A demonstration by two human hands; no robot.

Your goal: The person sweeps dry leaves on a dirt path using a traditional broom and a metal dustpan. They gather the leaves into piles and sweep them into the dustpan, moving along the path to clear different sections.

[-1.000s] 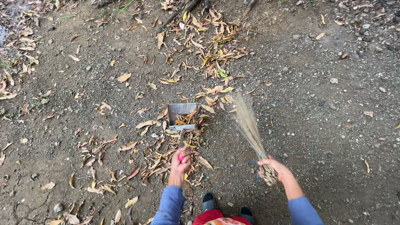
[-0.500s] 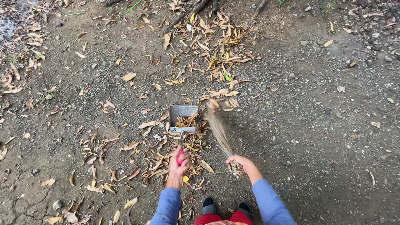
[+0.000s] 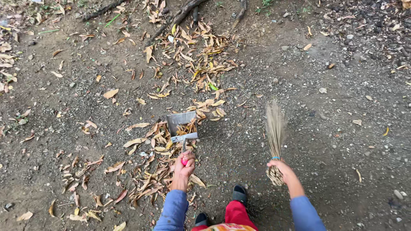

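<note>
My left hand (image 3: pixel 183 169) grips the pink handle of a grey metal dustpan (image 3: pixel 182 125) that rests on the dirt with a few dry leaves inside it. My right hand (image 3: pixel 280 167) holds a bundled stick broom (image 3: pixel 274 132) by its bound end, bristles pointing away from me, to the right of the dustpan and apart from it. Dry brown leaves (image 3: pixel 150 171) lie scattered left of and below the pan, and a denser pile of leaves (image 3: pixel 199 64) lies beyond it.
The ground is bare dirt with small stones (image 3: pixel 322 90). A fallen branch (image 3: pixel 180 16) lies at the top centre. My feet in dark shoes (image 3: pixel 239 194) stand just behind the hands. Gravel and debris (image 3: pixel 372 25) fill the top right corner.
The broom swept left toward the dustpan's mouth half a second ago, then swung back out to the right. The left hand and dustpan stayed nearly in place.
</note>
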